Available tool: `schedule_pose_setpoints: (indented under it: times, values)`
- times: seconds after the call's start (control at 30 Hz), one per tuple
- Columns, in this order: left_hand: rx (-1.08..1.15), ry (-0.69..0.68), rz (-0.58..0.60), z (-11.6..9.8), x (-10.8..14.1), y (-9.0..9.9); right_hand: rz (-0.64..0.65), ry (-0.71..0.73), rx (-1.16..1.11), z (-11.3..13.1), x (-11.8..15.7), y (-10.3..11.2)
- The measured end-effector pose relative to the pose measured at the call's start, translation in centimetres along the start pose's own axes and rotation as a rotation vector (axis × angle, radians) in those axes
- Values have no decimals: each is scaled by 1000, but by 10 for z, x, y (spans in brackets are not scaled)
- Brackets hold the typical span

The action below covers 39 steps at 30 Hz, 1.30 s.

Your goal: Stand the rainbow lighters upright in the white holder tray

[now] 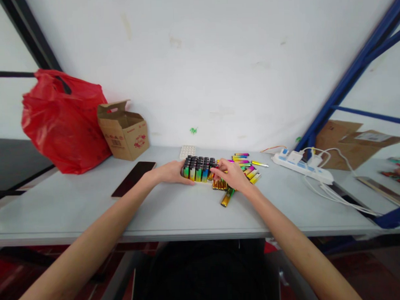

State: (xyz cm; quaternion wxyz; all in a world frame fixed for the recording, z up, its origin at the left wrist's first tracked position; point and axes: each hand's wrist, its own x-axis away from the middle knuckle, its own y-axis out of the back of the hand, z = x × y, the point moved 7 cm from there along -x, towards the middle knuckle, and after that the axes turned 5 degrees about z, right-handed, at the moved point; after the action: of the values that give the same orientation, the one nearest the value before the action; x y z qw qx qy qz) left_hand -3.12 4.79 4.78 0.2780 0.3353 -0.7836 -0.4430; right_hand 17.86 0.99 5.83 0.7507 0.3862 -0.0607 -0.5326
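Note:
Upright lighters [199,172] with black tops and shiny green, yellow and blue bodies stand in tight rows, in what looks like a pale tray [204,183] mostly hidden beneath them. My left hand [172,172] grips the left side of this block, thumb along the front and fingers towards the back. At the front right corner, the fingers of my right hand [232,173] are pinched on a lighter [211,174], partly covered by the fingertips. Under and around that hand, loose metallic lighters [226,197] lie on their sides in a scattered pile.
Behind the block lies a white tray with round holes [187,151]. A dark phone [134,178], an open cardboard box [128,137] and a red plastic bag [66,125] are to the left. A power strip [302,167] with white cables sits right, near a blue frame [349,81].

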Motion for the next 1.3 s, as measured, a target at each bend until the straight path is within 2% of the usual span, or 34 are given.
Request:
schedule_pose_setpoints:
  times: [0.3, 0.47, 0.53, 0.6, 0.7, 0.77, 0.87, 0.97, 1.07, 1.3]
  values:
    - [-10, 19, 0, 2, -1, 0, 70, 108, 173, 2, -2, 3]
    - [-21, 34, -2, 2, 1, 1, 6, 35, 424, 4, -6, -1]
    - [-14, 28, -1, 1, 1, 0, 3, 45, 430, 6, -5, 2]
    - [-11, 30, -3, 0, 2, 0, -28, 70, 405, 2, -4, 15]
    - [-17, 43, -14, 0, 2, 1, -180, 22, 478, -26, -6, 57]
    - [-15, 30, -15, -1, 3, 2, -190, -60, 579, -57, -16, 83]
    - [-13, 6, -18, -4, 4, 3, -39, -262, 781, -110, -35, 106]
    - [-12, 12, -22, -3, 4, 3, 75, -319, 796, -139, -47, 110]
    - [-5, 8, -14, -2, 4, 2, 142, -333, 777, -148, -46, 106]
    - [7, 4, -21, -1, 3, 2, 185, -286, 712, -137, -31, 109]
